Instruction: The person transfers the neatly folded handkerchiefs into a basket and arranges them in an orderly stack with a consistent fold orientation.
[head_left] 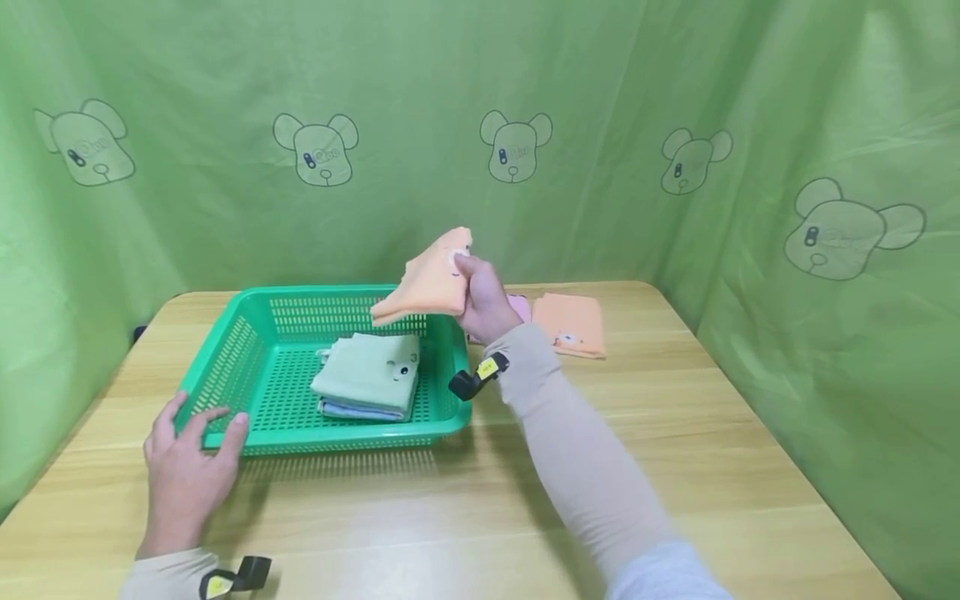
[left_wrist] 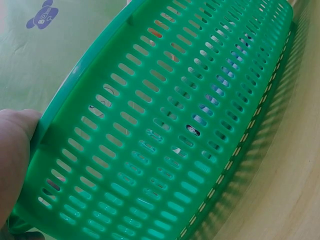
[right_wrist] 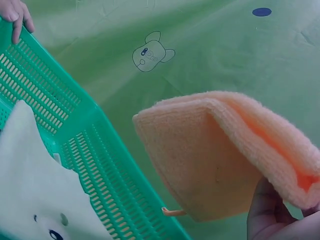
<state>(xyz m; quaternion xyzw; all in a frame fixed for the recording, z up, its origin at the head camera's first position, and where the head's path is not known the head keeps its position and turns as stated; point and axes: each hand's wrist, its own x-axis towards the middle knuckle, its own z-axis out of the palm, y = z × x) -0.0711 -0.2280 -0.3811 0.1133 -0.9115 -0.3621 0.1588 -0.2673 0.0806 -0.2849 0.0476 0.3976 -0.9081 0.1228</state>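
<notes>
A folded orange towel with a loop at one corner is pinched in my right hand, held above the right back part of a green plastic basket. The right wrist view shows the towel's thick folded edge against the thumb and fingers. My left hand holds the basket's rim at the front left corner, fingers bent over it; only part of that hand enters the left wrist view. Inside the basket, a folded pale green towel with an embroidered face lies on a blue one.
Right of the basket on the wooden table lie another folded orange towel and a pink one, the latter partly hidden by my right hand. A green curtain with bear outlines surrounds the back and sides.
</notes>
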